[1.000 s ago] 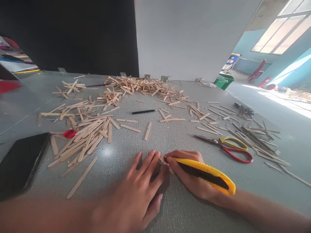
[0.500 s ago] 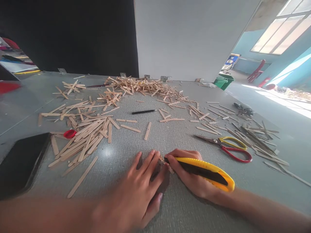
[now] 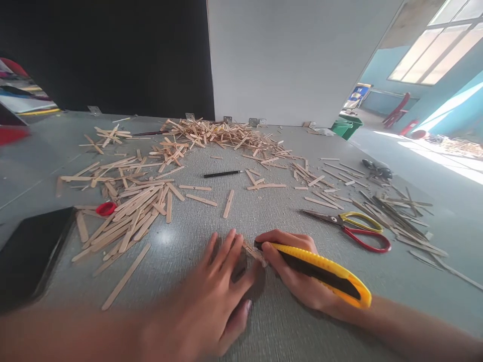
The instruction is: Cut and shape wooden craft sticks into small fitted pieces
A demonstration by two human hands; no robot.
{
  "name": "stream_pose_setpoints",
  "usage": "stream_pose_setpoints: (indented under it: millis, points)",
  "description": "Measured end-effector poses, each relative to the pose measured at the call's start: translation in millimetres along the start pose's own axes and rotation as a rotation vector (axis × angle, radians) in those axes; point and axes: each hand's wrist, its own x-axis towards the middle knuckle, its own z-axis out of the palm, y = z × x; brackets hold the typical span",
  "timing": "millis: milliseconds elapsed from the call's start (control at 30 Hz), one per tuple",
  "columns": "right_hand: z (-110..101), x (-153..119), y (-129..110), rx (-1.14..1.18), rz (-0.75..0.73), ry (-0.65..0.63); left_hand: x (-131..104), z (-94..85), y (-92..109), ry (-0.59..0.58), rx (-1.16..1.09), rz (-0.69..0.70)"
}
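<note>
My right hand is closed around a yellow and black utility knife, its front end pointing left and down toward a small wooden stick. Whether the blade touches the wood I cannot tell. My left hand lies with fingers spread on the grey table, the index fingertip against the stick's near end. A black pen lies beyond the hands, with a single popsicle stick in front of it. Scissors with one yellow and one red handle rest to the right.
Popsicle sticks lie heaped at the left beside a red ring and a dark phone. Another pile sits along the upright panel. Thin strips and a dark object are at the far right.
My left fingers have shifted slightly left, uncovering more of the small stick. The rear end of the utility knife has swung slightly right and toward me.
</note>
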Motion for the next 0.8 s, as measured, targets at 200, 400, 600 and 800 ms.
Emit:
stream_pose_setpoints:
  millis: [200,400,600,800]
  points:
    - [2.6,-2.0,5.0,-0.019,0.016,0.012,0.9,-7.5,3.2,-0.016,0.001,-0.045]
    - [2.8,0.5,6.2,-0.002,0.052,0.016,-2.2,-1.9,3.7,0.106,0.129,0.249]
    - [3.0,-1.9,11.4,0.185,0.212,0.047,-3.1,3.0,1.7,0.216,0.019,0.264]
    - [0.6,-5.0,12.0,0.259,0.331,0.044,-0.1,-1.5,-3.6,0.032,-0.099,0.118]
